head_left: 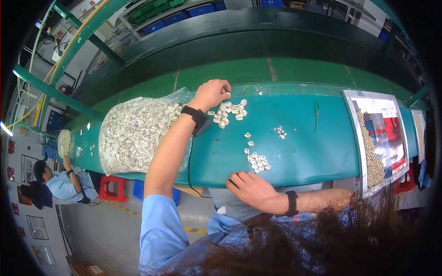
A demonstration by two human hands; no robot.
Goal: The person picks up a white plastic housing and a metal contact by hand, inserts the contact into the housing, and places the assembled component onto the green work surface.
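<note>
My left hand (212, 93) reaches across the teal bench (304, 147) and closes over a loose heap of small white plastic parts (229, 113) at the far side; what the fingers hold is hidden. A black wrist strap with a cable sits on that forearm. My right hand (252, 189) rests at the bench's near edge, fingers curled, just below a small tidy cluster of white parts (258, 162). A few more parts (280, 132) lie scattered between the two groups.
A big clear bag (133, 133) full of the same white parts lies on the bench at left. A framed tray (375, 138) with rows of parts and a printed sheet sits at right. Another person (60, 184) works at far left beside a smaller bag (64, 142).
</note>
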